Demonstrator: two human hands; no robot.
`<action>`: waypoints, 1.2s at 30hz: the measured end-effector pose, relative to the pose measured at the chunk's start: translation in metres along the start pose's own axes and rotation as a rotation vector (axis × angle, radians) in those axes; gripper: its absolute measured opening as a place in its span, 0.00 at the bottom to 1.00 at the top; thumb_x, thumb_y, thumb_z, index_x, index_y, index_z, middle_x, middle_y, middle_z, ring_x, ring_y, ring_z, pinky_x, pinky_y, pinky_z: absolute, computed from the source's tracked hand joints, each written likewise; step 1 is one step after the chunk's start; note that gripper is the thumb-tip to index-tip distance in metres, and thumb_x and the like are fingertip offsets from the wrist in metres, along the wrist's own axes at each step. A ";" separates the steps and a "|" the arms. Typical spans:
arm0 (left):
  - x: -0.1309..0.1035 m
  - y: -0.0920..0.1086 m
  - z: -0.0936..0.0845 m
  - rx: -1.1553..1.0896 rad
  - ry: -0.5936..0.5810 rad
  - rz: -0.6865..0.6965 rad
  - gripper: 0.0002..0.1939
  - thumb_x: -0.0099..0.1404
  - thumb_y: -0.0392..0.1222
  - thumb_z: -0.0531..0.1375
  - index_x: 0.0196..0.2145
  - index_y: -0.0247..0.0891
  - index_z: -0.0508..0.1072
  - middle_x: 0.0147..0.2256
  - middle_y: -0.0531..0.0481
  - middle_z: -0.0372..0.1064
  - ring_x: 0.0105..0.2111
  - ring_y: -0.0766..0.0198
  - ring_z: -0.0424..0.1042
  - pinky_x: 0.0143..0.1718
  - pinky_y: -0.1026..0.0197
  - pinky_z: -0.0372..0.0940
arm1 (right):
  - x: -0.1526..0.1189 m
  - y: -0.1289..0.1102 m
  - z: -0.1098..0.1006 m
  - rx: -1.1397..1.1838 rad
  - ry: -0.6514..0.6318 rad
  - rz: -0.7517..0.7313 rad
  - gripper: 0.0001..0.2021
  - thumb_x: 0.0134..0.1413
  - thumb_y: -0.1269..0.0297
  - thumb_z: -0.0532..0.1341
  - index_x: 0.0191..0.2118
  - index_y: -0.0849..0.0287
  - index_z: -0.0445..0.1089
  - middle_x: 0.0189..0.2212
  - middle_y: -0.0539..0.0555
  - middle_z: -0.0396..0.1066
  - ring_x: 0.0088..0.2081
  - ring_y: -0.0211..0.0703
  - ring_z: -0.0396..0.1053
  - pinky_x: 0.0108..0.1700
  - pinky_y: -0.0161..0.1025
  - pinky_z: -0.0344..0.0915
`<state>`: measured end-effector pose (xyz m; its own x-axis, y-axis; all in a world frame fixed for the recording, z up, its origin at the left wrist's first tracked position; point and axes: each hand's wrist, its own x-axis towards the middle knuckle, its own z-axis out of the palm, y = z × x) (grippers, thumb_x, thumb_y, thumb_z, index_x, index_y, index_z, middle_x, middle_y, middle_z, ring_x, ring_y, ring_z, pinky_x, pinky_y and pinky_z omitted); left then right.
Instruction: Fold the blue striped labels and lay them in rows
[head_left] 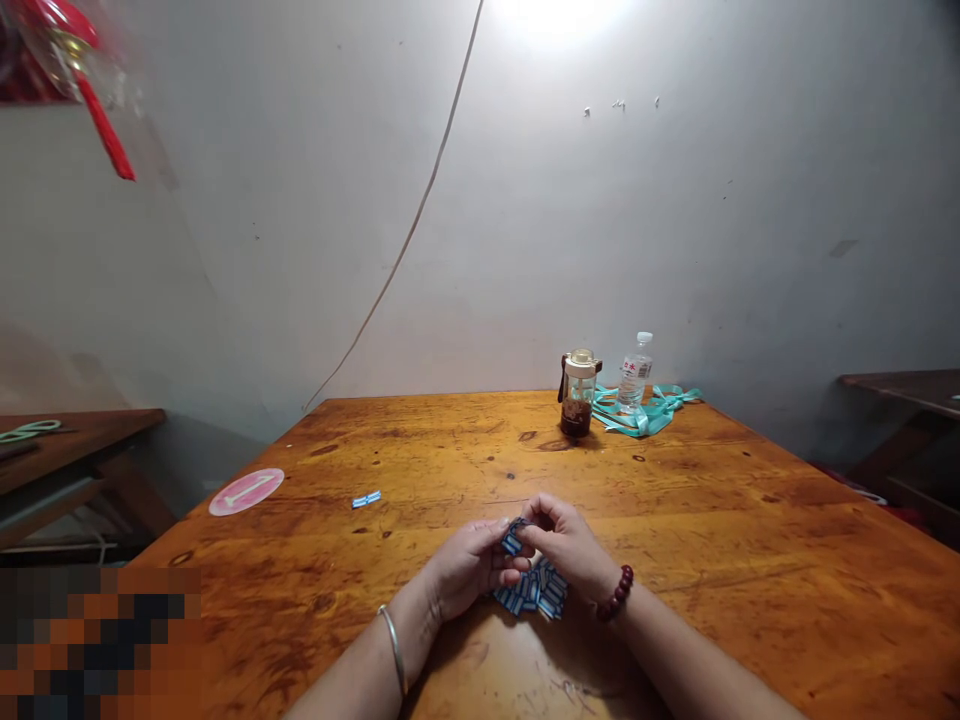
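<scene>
Near the front middle of the table, my left hand [476,565] and my right hand [562,545] meet. Between their fingertips is a small blue-and-white striped piece [513,541], pinched by both; its exact kind is unclear. Under and just below my hands lies a loose pile of similar striped pieces [551,592], partly covered by the fingers. One more striped strip [367,499] lies apart, farther left on the wood. A silver bangle circles my left wrist, and a dark red bead bracelet [616,594] my right.
The wooden table [450,440] meets the wall at the back. Toward its back right stand a lidded bottle with dark contents [577,395] and a clear water bottle [636,372], beside turquoise ribbons [652,415]. A round pink sign [247,492] lies at the left edge.
</scene>
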<state>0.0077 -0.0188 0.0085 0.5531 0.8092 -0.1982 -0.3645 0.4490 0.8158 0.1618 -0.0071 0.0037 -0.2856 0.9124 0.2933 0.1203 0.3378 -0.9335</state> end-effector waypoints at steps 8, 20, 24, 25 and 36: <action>0.001 -0.003 -0.003 -0.130 -0.038 -0.012 0.12 0.57 0.39 0.56 0.38 0.31 0.69 0.31 0.45 0.69 0.29 0.68 0.69 0.31 0.68 0.62 | -0.003 -0.011 0.001 -0.290 0.106 -0.188 0.04 0.47 0.70 0.54 0.25 0.59 0.63 0.24 0.49 0.60 0.28 0.35 0.58 0.30 0.32 0.57; 0.003 -0.003 -0.001 -0.132 -0.058 0.077 0.11 0.59 0.39 0.54 0.38 0.32 0.69 0.34 0.44 0.68 0.32 0.66 0.68 0.37 0.64 0.61 | -0.006 -0.002 0.002 -0.542 0.065 -0.340 0.15 0.54 0.71 0.46 0.47 0.57 0.61 0.40 0.57 0.64 0.42 0.44 0.61 0.44 0.43 0.59; 0.003 -0.004 0.005 -0.091 -0.080 0.126 0.12 0.59 0.41 0.53 0.38 0.32 0.69 0.35 0.43 0.68 0.33 0.64 0.68 0.37 0.62 0.60 | -0.010 -0.007 0.003 -0.560 0.031 -0.351 0.20 0.49 0.67 0.53 0.51 0.58 0.55 0.45 0.58 0.61 0.46 0.46 0.58 0.48 0.45 0.56; 0.002 -0.005 0.006 -0.078 -0.091 0.144 0.13 0.59 0.42 0.52 0.38 0.32 0.69 0.36 0.42 0.68 0.33 0.64 0.68 0.37 0.62 0.60 | -0.010 -0.008 0.003 -0.569 0.014 -0.351 0.24 0.46 0.66 0.56 0.52 0.59 0.53 0.46 0.58 0.60 0.47 0.47 0.57 0.49 0.45 0.55; -0.001 -0.002 0.015 -0.056 -0.119 0.141 0.14 0.60 0.42 0.51 0.39 0.31 0.68 0.35 0.41 0.68 0.33 0.63 0.68 0.35 0.63 0.59 | -0.009 -0.008 0.008 -0.524 0.054 -0.284 0.16 0.43 0.72 0.55 0.42 0.57 0.59 0.35 0.54 0.64 0.37 0.43 0.61 0.40 0.39 0.58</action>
<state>0.0190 -0.0260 0.0151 0.5771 0.8165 -0.0159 -0.4836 0.3574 0.7990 0.1560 -0.0200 0.0064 -0.3285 0.7754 0.5394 0.5030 0.6270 -0.5949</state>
